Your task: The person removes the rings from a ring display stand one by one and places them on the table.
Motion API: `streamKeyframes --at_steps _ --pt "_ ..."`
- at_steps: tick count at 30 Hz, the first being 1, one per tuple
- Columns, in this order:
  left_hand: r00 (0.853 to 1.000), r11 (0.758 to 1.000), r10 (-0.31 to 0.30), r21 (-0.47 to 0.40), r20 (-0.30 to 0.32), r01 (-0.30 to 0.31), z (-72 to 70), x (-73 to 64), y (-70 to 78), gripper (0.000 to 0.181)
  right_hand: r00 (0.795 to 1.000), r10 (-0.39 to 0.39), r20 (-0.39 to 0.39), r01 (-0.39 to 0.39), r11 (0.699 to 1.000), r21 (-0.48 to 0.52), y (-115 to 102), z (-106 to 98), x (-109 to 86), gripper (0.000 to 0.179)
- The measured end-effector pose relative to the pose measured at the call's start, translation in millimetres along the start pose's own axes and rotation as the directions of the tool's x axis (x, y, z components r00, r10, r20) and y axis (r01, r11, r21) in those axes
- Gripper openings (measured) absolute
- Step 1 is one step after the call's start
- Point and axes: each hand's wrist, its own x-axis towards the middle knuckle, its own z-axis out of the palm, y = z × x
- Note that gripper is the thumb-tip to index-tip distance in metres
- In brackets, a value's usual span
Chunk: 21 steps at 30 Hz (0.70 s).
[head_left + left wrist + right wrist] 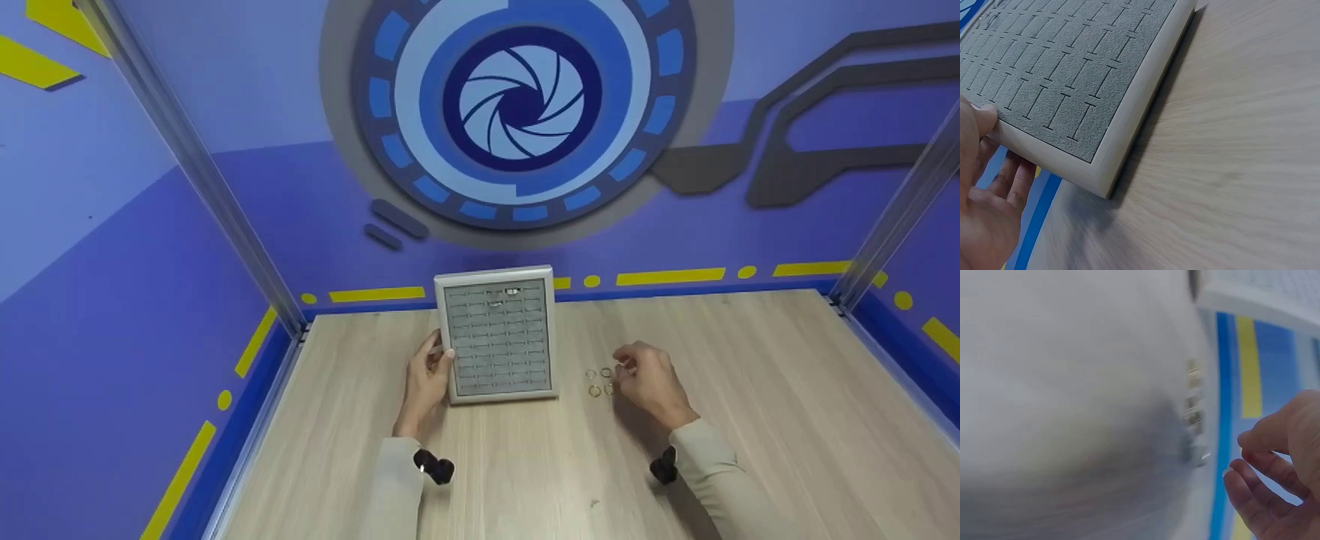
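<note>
A ring display tray (499,341) with a pale frame and grey slotted padding stands tilted up on the table. Its left edge is gripped by my left hand (426,381), thumb (986,118) on the frame's front and fingers behind it. Silvery rings (512,291) sit in slots near the tray's top. To the right of the tray, several rings (595,391), some gold-toned, lie grouped on the table. My right hand (651,381) hovers beside them, overlapping part of the group in the head view. Its fingers are loosely bent, thumb close to the index fingertip, with nothing visible between them.
The light wood-grain table (540,472) is bounded by a blue patterned back wall (292,225) and side walls, with metal posts (202,176) at the corners. A black wrist camera (435,466) is worn on the left wrist, another (664,466) on the right.
</note>
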Motion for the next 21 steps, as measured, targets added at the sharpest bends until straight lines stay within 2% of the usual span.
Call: streamKeyframes --at_steps 6,13,21 --pt "1.0 1.0 -0.018 -0.021 0.008 0.018 0.0 0.0 0.5 0.053 0.995 -0.094 -0.038 0.094 0.996 -0.001 -30.8 -5.0 22.3 0.021" --pt "1.0 0.998 -0.013 -0.059 0.007 0.014 0.3 -0.3 -0.9 0.053 0.994 -0.107 -0.036 0.108 0.994 0.034 -65.5 -5.1 40.6 0.021" --pt "0.999 0.999 -0.03 -0.026 0.02 0.03 -0.2 -0.6 0.1 0.055 0.976 -0.202 -0.086 0.207 0.977 0.05 -92.9 -2.4 58.3 0.021"
